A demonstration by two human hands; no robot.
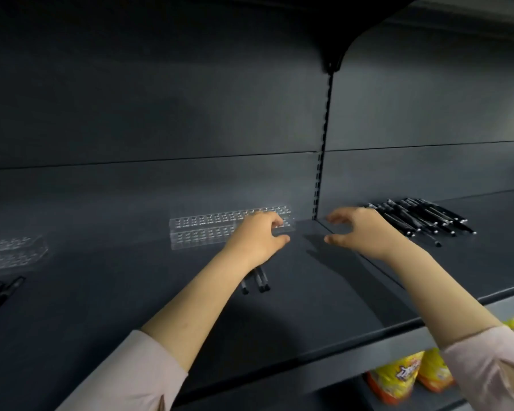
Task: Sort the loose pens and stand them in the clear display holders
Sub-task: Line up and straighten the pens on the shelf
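Shelf (pixel 324 292): a dark board that carries everything, apparently serving as the sorting surface.
Snack bags (pixel 398 378): on the tier below, at 5 o'clock from the hands. They are no part of this job.
Holder (pixel 208 229): clear, with rows of holes, lying mid-shelf near the back wall. No pen stands in it. It is probably being squared up or drawn closer so the holes are easier to reach.
Second holder (pixel 12 252): at 9 o'clock from the first and well apart from it, also without pens.
Pen pile (pixel 422 218): black pens lying flat and roughly parallel, at 3 o'clock from the holder, just beyond the right hand. This is the stock waiting to be sorted.
Left hand (pixel 255 235): on the holder's right end. The fingers (pixel 275 222) curl over its top and the thumb sits at the front edge, so it appears to be grasping the holder.
Right hand (pixel 359 229): at 3 o'clock from the left hand, near but apart. The fingers (pixel 336 218) are bent and spread wide from the thumb with nothing between them, so the hand is released and looks ready to steady the holder.
Loose pens (pixel 257 281): a few at 6 o'clock from the left hand, partly hidden under the wrist.
Edge pens (pixel 0 292): at 8 o'clock from the holder, too dim to count.
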